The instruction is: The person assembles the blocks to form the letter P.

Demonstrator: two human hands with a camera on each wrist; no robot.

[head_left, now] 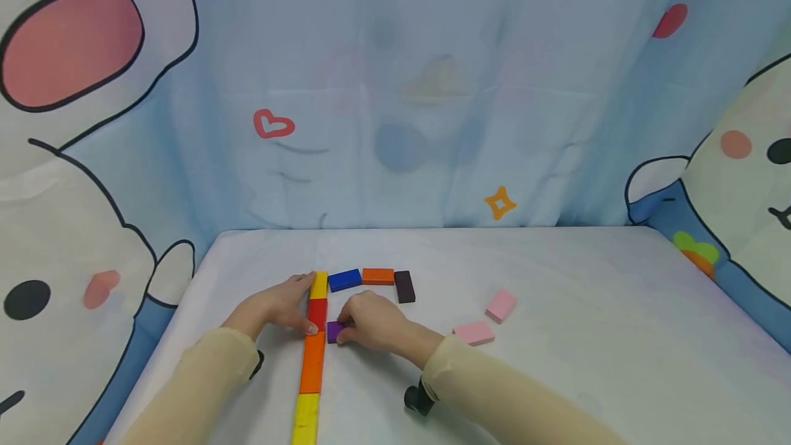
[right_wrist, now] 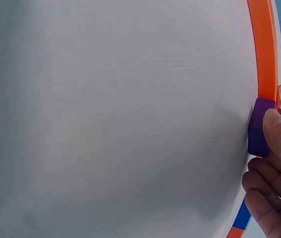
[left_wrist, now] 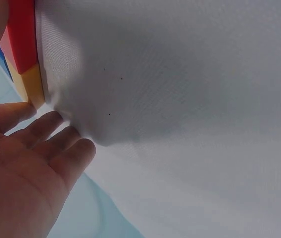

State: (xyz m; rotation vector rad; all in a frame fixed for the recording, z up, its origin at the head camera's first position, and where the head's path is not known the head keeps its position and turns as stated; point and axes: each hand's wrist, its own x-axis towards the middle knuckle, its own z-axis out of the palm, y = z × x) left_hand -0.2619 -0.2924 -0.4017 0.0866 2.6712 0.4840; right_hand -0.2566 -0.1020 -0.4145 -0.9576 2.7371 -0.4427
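A straight column of wooden blocks runs toward me: yellow (head_left: 318,286) at the far end, then red (head_left: 317,311), orange (head_left: 312,362) and another yellow (head_left: 305,419). Along its left side lies my left hand (head_left: 281,304), index fingertip at the far yellow block and thumb at the red block's near end; the other fingers extend loosely in the left wrist view. My right hand (head_left: 373,321) pinches a purple block (right_wrist: 257,124) between thumb and fingers, close against the column's right side. Part of the purple block is hidden by the fingers.
From the column's far end, a row of blue (head_left: 345,280), orange (head_left: 378,276) and dark (head_left: 404,287) blocks extends right, the dark one turned toward me. Two pink blocks, one farther (head_left: 501,305) and one nearer (head_left: 474,332), lie right of my right hand. A patterned curtain (head_left: 402,88) hangs behind.
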